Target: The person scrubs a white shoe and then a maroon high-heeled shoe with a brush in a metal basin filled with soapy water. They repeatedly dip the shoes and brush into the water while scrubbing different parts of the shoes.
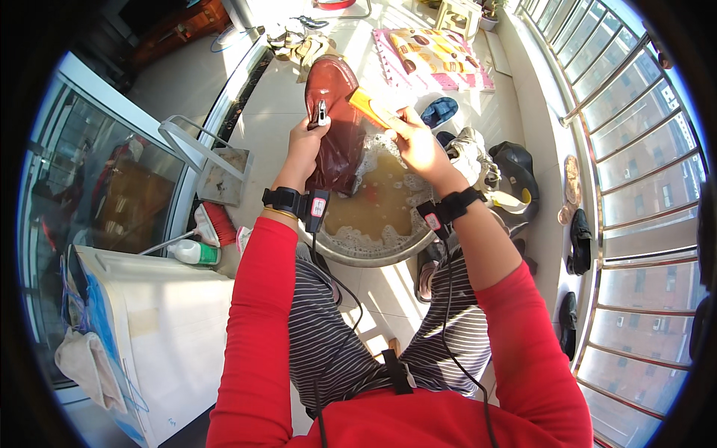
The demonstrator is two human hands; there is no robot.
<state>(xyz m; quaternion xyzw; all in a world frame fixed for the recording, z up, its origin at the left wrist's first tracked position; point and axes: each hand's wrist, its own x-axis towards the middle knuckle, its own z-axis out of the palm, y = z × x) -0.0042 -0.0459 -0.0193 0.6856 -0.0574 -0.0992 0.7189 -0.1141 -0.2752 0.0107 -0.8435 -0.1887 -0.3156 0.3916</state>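
Note:
My left hand grips a shiny reddish-brown leather boot by its side, the thumb beside a metal buckle. The toe points away from me, and the shaft hangs over the near-left part of a metal basin. Murky, foam-edged water fills much of the basin. In my right hand is a yellow scrub brush, its far end at the boot's right edge near the toe. Whether the bristles touch the leather I cannot tell.
White sneakers, a black boot and a blue slipper lie right of the basin. Black shoes rest on the ledge by the railing. At left are a red-bristled broom, a white bottle and a white cabinet.

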